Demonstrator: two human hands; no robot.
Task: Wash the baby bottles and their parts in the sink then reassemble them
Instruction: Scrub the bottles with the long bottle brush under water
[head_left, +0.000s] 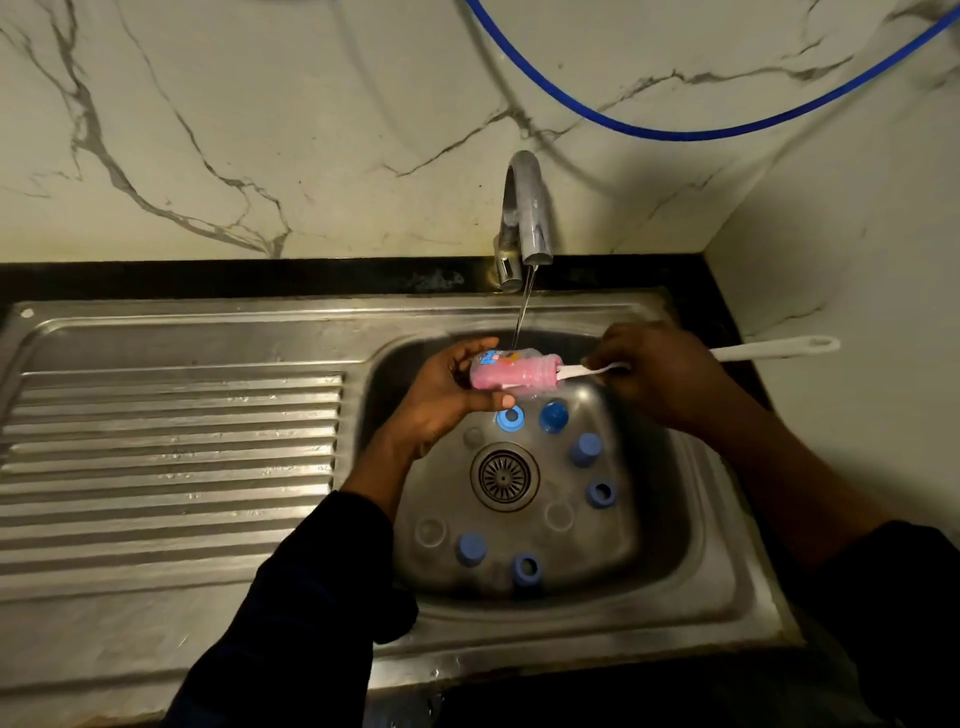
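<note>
My left hand (447, 395) grips a clear baby bottle (511, 370) lying sideways over the sink basin, its mouth pointing right. A pink brush head fills the inside of the bottle. My right hand (660, 371) holds the white brush handle (769, 349), which sticks out to the right. A thin stream of water from the tap (524, 218) falls onto the bottle. On the basin floor lie several blue parts: rings (510, 418) (601, 493) (526, 568) and caps (554, 417) (586, 449) (471, 548). Clear nipples (430, 531) (559, 515) lie among them.
The steel sink (691, 561) has a round drain (504, 476) in the middle and a ribbed draining board (171, 467) to the left. A blue hose (675, 132) hangs across the marble wall. A wall corner closes in on the right.
</note>
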